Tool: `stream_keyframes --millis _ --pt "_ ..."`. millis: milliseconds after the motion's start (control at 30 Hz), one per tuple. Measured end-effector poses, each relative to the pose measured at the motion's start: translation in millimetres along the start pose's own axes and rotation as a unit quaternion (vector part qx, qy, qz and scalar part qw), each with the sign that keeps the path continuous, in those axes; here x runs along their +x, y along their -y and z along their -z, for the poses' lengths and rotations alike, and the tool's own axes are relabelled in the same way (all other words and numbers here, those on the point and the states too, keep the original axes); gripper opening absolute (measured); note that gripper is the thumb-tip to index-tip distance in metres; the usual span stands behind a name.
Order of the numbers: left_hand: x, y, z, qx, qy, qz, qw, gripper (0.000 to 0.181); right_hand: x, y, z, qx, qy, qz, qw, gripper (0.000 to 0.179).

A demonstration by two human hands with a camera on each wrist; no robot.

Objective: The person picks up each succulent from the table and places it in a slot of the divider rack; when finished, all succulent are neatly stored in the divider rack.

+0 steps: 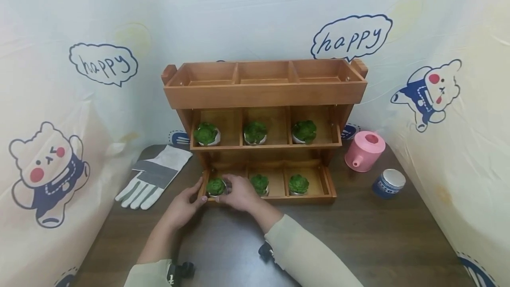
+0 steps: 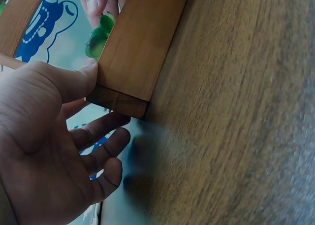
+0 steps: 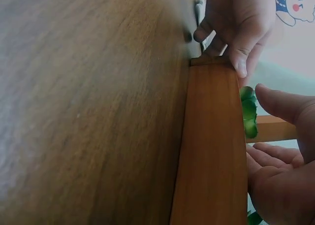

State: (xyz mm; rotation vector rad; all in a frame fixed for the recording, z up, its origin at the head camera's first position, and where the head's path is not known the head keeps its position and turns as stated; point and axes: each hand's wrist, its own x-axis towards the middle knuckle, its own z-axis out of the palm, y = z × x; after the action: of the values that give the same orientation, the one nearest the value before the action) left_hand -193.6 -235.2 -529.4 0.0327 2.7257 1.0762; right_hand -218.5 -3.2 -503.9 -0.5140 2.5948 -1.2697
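A three-tier wooden planter shelf (image 1: 264,96) stands on the table. My left hand (image 1: 183,207) holds its lower left corner; in the left wrist view the thumb (image 2: 81,80) lies on the front board and the other fingers are spread loosely beside the end. My right hand (image 1: 241,193) is at the right side of a small green succulent (image 1: 215,187) in the bottom left compartment. In the right wrist view its thumb (image 3: 278,102) and fingers stand apart by the leaves. The succulent's pot is mostly hidden by the front board.
Other potted succulents sit in the bottom tier (image 1: 299,184) and middle tier (image 1: 304,132). A pair of grey-white gloves (image 1: 155,176) lies left of the shelf. A pink watering can (image 1: 364,152) and a blue-white jar (image 1: 389,184) stand to the right. Printed cloth (image 1: 255,17) hangs behind.
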Motion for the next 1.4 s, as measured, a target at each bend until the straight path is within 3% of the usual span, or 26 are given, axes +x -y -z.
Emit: stream_keyframes --millis 567,800,1100,1400 --pt "3.4 1.3 -2.3 0.003 -0.001 0.003 1.0 0.075 -31.0 -13.6 19.3 0.155 -0.009 0.016 0.9878 0.068" --pt "2.1 2.2 -1.7 0.007 0.001 0.002 1.0 0.075 -48.1 -23.0 34.6 0.226 -0.012 0.032 0.9735 0.066" --pt "3.4 2.5 -2.9 0.004 0.0 0.003 1.0 0.076 -68.5 -39.3 52.8 0.244 -0.029 0.041 0.9684 0.064" --pt "-3.7 2.8 -6.3 0.02 -0.027 -0.02 0.9992 0.069 -91.2 -56.9 70.8 0.241 -0.071 0.037 0.9673 0.063"
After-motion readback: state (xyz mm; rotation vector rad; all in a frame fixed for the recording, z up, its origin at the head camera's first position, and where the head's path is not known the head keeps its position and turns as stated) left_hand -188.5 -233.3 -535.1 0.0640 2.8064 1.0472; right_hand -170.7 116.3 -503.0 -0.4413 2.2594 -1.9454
